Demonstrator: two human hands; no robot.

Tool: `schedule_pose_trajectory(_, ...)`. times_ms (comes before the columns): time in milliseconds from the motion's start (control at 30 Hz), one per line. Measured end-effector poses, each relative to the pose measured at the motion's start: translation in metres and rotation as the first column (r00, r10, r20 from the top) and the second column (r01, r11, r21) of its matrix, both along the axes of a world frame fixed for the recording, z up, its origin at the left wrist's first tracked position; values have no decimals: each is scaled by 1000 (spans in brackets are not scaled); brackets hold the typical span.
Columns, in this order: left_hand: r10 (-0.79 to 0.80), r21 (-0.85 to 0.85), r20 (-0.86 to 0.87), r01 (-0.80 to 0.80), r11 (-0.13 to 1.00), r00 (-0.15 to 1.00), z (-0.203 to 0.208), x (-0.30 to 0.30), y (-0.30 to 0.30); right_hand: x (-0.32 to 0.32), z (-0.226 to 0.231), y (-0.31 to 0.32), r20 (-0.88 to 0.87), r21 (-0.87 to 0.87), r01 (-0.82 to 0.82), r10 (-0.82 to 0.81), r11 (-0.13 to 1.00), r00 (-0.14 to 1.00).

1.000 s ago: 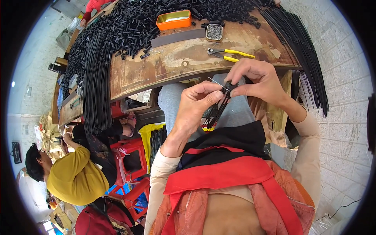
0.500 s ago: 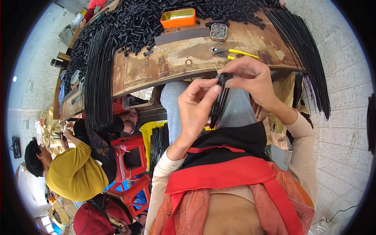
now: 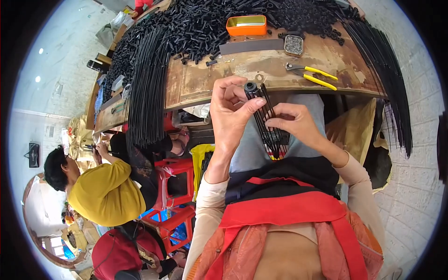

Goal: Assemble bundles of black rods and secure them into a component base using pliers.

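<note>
**A:** So compared with a second ago, we've got the bundle up higher and turned more upright. The left hand (image 3: 231, 109) now pinches the small black cap (image 3: 251, 87) at the top, thumb and fingertips closed snug round it. Before, both hands were crowded together on that cap end.

**B:** Yeah, and the right hand (image 3: 298, 123) has slid off the cap. It's lower now, at about 4 o'clock from the cap, with fingertips closed lightly on the thin black rods (image 3: 270, 128) that fan down from it. Looks to us like the cap is seated and we're on to straightening the rods, but that's our guess.

**A:** Agreed. The whole piece sits in mid-air over our lap, just below the near edge of the worn wooden surface (image 3: 210, 79), not touching it.

**B:** The rest looks the same: yellow-handled pliers (image 3: 312, 74) at 2 o'clock from the cap, an orange tin (image 3: 246, 25) at 12, a small square tray (image 3: 293, 45) beside it, and the heap of loose black caps (image 3: 196, 23) behind.

**A:** Long black rods (image 3: 147, 88) hang over the surface edge at 9 o'clock. A person in a yellow top (image 3: 105, 191) works well off at 8 o'clock.
</note>
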State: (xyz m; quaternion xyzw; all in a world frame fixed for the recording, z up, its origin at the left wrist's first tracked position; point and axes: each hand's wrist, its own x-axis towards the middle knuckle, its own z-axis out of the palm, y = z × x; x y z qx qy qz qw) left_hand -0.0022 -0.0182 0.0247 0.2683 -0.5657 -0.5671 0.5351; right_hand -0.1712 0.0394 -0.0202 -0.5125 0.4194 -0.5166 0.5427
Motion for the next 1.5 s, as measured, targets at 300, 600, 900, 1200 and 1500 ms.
schedule_pose_trajectory(300,-8,56,-35,10,998,999,-1,-12,0,8,-8,-12,-113,-40,84,-88,996,990)
schedule_pose_trajectory(600,223,-151,213,-193,969,951,-2,-26,14,14,-24,-20,-8,-7,101,-102,995,995)
schedule_pose_trajectory(900,284,-136,178,-262,955,942,-10,-27,16,25,-23,-20,-88,-17,147,-148,989,985)
schedule_pose_trajectory(1200,280,-177,202,-247,953,938,-19,-24,5,29,-26,-23,-458,-458,111,-341,882,821)
schedule_pose_trajectory(1500,161,-136,180,-137,981,970,-29,-11,-15,-91,-19,-29,-700,-678,-5,-643,735,312)
